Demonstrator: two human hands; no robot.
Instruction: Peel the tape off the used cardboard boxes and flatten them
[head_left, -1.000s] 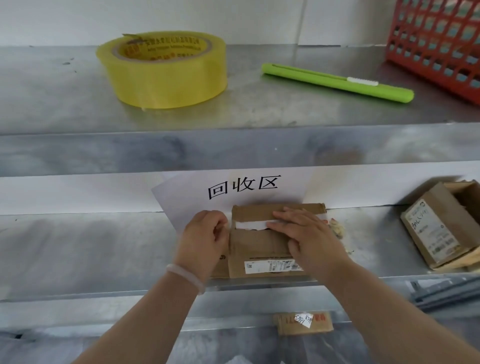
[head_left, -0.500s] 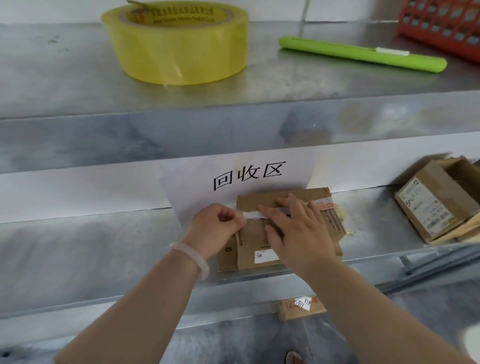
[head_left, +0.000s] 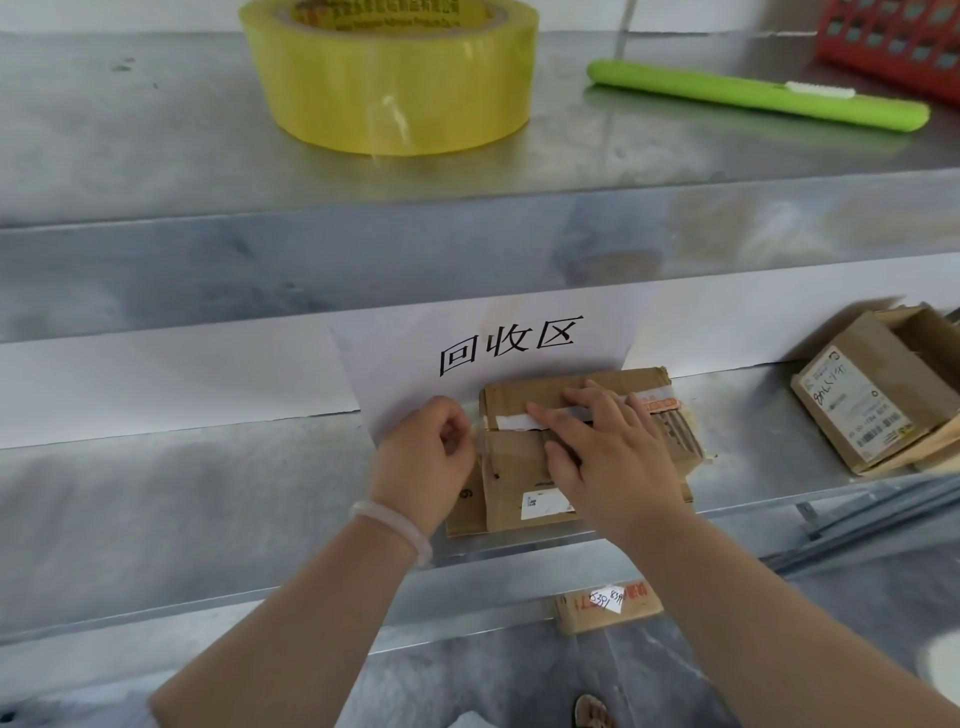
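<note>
A small flattened brown cardboard box (head_left: 511, 467) lies on the lower metal shelf under a paper sign. A strip of clear tape (head_left: 511, 422) with a white backing runs across its top seam. My left hand (head_left: 423, 457) sits at the box's left edge, fingers pinched on the peeled end of that tape. My right hand (head_left: 608, 452) lies flat on the box with spread fingers and presses it down, covering its middle and right part. A second, opened cardboard box (head_left: 872, 400) with a white label rests at the far right of the same shelf.
On the upper shelf stand a yellow tape roll (head_left: 389, 78), a green box cutter (head_left: 758, 101) and the corner of a red plastic basket (head_left: 893, 47). A white paper sign (head_left: 483, 353) hangs behind the box. Another labelled cardboard piece (head_left: 608, 603) lies below the shelf edge.
The view has moved closer and lower. My left hand has drawn slightly to the left with the tape end, and my right hand has stayed pressed on the box.
</note>
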